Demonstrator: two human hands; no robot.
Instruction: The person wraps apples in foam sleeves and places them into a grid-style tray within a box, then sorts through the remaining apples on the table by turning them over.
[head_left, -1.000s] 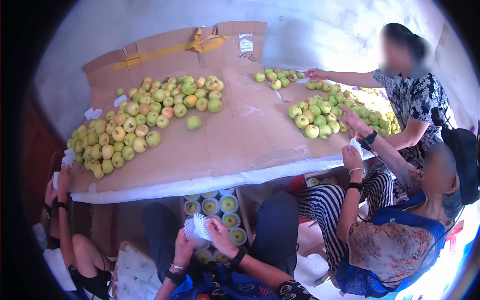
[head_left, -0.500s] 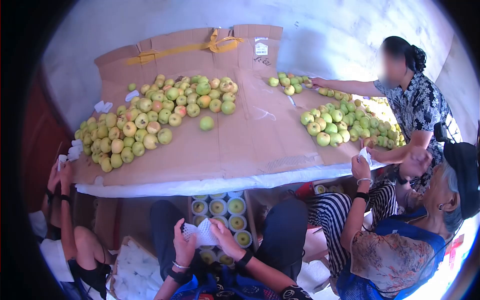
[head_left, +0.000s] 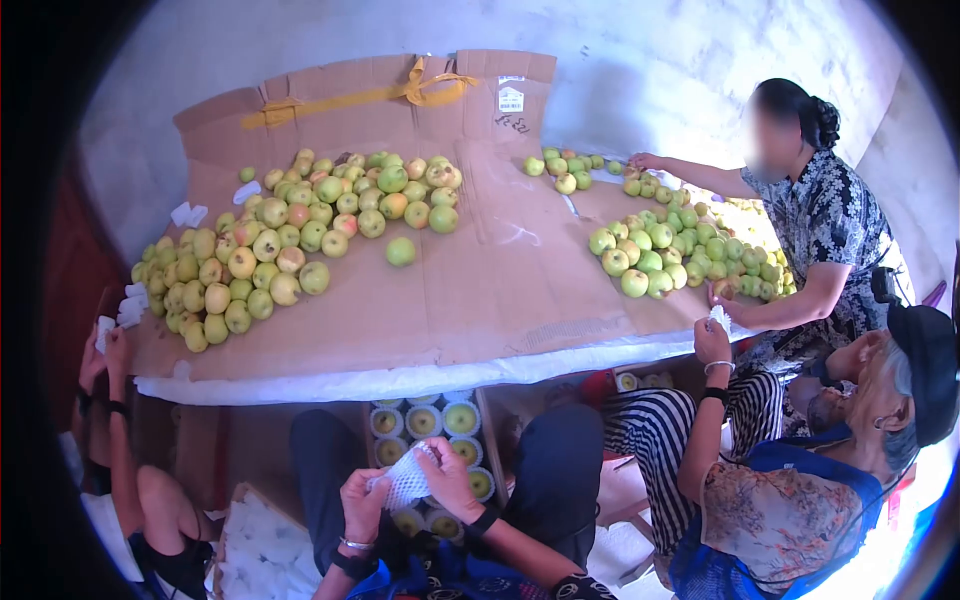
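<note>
Pale, mottled wall behind a table spread with brown cardboard; black around the rounded rim of the view, washed-out glare at near right. Between both hands, just off the table's near side, a white foam net: pinched at its left edge by the left hand, gripped at its upper right by the right hand, fingers closed on it in both. Inside of the net out of sight; impossible to tell of anything within.

Just beyond the hands, between dark-trousered knees, a box of apples in foam wraps, partly covered by hands and net, far end hidden under the table. At near left, a carton of white material, too blurred to name.

On the cardboard, a large apple heap at left, another pile at right. At far left, a person's hands with something white, body cut off. At right, a seated person with a white net raised; farther back, a standing person, lower body mostly hidden.
</note>
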